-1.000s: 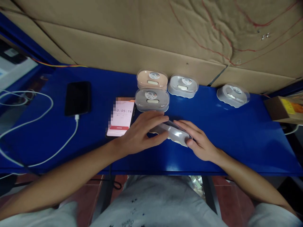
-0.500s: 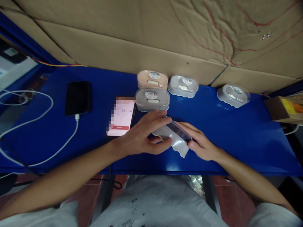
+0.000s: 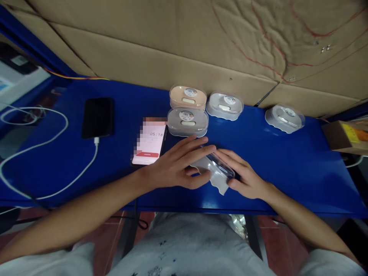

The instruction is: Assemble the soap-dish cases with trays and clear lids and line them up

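Between my two hands is a grey oval plastic box (image 3: 217, 179) with a clear lid and a wavy lower edge, held tilted near the table's front. My left hand (image 3: 184, 163) grips its left side, the thumb against the grey wall and the fingers stretched over the lid. My right hand (image 3: 244, 174) clasps the right end, fingers along the far side and thumb at the near corner. Much of the lid is hidden by my fingers. Just behind my left hand stands a similar grey lidded box (image 3: 188, 128), with a peach-coloured one (image 3: 179, 96) behind it.
Two more grey lidded boxes stand along the back, one near the middle (image 3: 224, 113) and one at right (image 3: 283, 120). A lit phone (image 3: 149, 142) lies left of my hands. Farther left a black device (image 3: 97, 117) has a white cable (image 3: 93, 165). A cardboard box (image 3: 342, 136) is at far right.
The box in my hands has tipped slightly, and both hands have shifted a little to the right with it. The other boxes keep their places on the table.
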Tool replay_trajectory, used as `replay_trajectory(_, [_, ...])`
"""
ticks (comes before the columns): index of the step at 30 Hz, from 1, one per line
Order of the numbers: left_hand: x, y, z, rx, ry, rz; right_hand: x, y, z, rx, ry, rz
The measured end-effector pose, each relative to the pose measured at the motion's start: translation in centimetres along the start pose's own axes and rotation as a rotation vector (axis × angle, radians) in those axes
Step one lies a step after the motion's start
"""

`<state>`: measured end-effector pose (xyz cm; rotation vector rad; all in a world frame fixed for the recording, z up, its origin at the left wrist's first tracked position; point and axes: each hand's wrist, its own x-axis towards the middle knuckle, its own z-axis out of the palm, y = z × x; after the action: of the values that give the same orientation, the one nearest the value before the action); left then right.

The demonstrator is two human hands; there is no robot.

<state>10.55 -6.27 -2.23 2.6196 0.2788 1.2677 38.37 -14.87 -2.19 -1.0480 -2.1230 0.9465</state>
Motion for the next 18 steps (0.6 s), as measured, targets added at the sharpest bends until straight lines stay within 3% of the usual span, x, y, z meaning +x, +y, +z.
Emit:
replay_trajectory(11, [-0.3, 0.4, 0.1, 0.098, 0.048, 0.038, -0.9, 0.7, 0.6, 0.051, 0.017, 0.008])
replay_trajectory(18, [0.4, 1.7, 0.0, 0.097, 0.165, -0.103, -2.0, 1.2, 1.3, 0.015, -0.049, 0.030])
